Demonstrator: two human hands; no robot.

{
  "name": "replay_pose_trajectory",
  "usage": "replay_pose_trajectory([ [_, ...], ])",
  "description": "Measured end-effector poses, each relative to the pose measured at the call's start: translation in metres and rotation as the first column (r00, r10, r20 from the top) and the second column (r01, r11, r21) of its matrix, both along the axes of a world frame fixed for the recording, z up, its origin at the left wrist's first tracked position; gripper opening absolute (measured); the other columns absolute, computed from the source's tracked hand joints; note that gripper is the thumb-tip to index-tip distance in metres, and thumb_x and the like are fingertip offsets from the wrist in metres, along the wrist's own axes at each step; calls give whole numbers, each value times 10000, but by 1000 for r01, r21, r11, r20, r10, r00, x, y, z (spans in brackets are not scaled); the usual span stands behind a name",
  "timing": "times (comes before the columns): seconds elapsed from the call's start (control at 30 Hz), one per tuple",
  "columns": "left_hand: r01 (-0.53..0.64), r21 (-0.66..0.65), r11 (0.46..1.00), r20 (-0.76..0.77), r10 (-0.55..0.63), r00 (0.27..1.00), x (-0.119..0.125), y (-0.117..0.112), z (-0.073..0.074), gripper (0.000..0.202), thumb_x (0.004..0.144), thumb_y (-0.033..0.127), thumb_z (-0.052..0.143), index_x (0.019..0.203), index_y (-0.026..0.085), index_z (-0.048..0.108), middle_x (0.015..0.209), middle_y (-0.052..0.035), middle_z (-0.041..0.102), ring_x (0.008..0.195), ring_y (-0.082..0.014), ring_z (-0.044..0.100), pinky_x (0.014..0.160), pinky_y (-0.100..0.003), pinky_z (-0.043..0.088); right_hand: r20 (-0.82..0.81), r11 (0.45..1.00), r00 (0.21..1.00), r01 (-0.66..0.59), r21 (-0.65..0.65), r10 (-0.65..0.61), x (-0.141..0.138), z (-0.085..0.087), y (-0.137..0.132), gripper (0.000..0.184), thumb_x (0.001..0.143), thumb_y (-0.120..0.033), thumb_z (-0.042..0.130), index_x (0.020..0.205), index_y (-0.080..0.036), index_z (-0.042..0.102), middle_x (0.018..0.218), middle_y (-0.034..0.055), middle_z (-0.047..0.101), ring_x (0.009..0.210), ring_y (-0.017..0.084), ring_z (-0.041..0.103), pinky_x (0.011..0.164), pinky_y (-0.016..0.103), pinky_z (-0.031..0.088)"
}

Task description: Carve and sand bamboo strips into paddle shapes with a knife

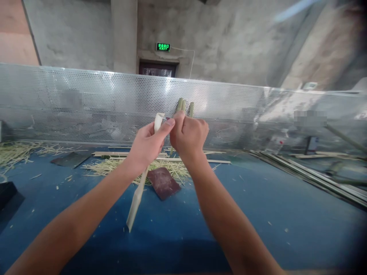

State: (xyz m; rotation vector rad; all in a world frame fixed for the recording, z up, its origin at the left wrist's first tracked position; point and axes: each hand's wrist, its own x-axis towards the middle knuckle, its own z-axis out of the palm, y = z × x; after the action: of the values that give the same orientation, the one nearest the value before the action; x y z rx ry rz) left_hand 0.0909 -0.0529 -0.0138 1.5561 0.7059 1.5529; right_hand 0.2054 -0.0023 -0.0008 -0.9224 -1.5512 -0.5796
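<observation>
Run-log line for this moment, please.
left hand: grips bamboo piece | right hand: fisted around mostly hidden thin tool at bamboo's upper end | table: maroon sandpaper, bamboo shavings

A single view looks from the person's head, forward and down over both forearms to the hands, with the blue table close below and, beyond a perforated metal panel, the concrete wall farther off.
</observation>
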Motion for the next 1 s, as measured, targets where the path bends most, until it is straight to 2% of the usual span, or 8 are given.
replay_pose_trajectory([
  [0.13, 6, -20, 1000, 4, -6, 1000, 1, -1, 1, 474, 859, 571, 614, 637, 221, 385, 509, 81, 290, 399, -49, 206, 369, -224, 155, 14, 999, 999, 40, 12, -40, 1, 1, -2, 609, 1012, -444, 235, 449, -229, 319, 404, -31, 252, 379, 91, 217, 496, 293, 160],
  [0.3, -54, -43, 998, 22, 55, 998, 1, 0, 1, 521, 853, 592, 607, 598, 218, 350, 493, 79, 287, 391, -45, 211, 372, -225, 159, 11, 991, 993, 116, 72, -117, 1, 0, -3, 593, 998, -386, 267, 443, -222, 396, 396, -11, 321, 378, 96, 238, 490, 286, 164],
  [0.47, -104, -32, 994, 23, 105, 994, 1, 6, -1, 538, 867, 613, 570, 576, 217, 353, 482, 70, 304, 396, -53, 234, 380, -227, 177, 5, 984, 985, 175, 36, -175, 0, -1, -1, 593, 996, -373, 269, 460, -215, 469, 404, 23, 421, 380, 123, 345, 490, 289, 214],
  [0.63, -201, 15, 979, -7, 201, 979, 3, 10, -3, 549, 867, 610, 564, 537, 215, 374, 460, 57, 329, 397, -66, 277, 380, -240, 198, 3, 979, 980, 198, 52, -198, 1, -1, -2, 575, 991, -368, 294, 477, -215, 500, 405, 29, 439, 417, 147, 440, 485, 281, 204],
  [0.73, -224, 6, 975, -29, 224, 974, 3, 9, -3, 558, 872, 610, 556, 527, 214, 366, 458, 56, 321, 393, -65, 279, 378, -242, 197, 3, 976, 978, 206, 77, -207, 2, -2, 1, 562, 981, -359, 304, 471, -217, 492, 406, 28, 434, 425, 149, 446, 481, 283, 194],
  [0.8, -177, -27, 984, -39, 176, 984, 1, 5, 0, 549, 868, 595, 576, 538, 217, 354, 467, 64, 301, 392, -58, 262, 378, -237, 188, 5, 976, 979, 205, 66, -206, 3, -1, 3, 561, 980, -360, 292, 469, -218, 473, 409, 21, 416, 418, 142, 424, 486, 287, 190],
  [0.9, 23, -83, 996, -30, -25, 999, -3, -7, 11, 498, 842, 522, 664, 593, 221, 355, 504, 84, 272, 398, -42, 205, 376, -221, 169, -8, 986, 986, 167, 21, -167, 2, 2, 0, 577, 997, -401, 272, 472, -218, 426, 419, 1, 367, 409, 123, 369, 508, 290, 191],
  [1.0, 193, -133, 972, 42, -189, 981, -4, -29, 18, 444, 849, 485, 673, 644, 220, 382, 540, 90, 254, 406, -37, 170, 364, -204, 155, -29, 999, 998, 50, -11, -51, 1, 6, -17, 609, 1023, -448, 236, 474, -218, 363, 428, -18, 299, 415, 113, 339, 524, 291, 183],
])
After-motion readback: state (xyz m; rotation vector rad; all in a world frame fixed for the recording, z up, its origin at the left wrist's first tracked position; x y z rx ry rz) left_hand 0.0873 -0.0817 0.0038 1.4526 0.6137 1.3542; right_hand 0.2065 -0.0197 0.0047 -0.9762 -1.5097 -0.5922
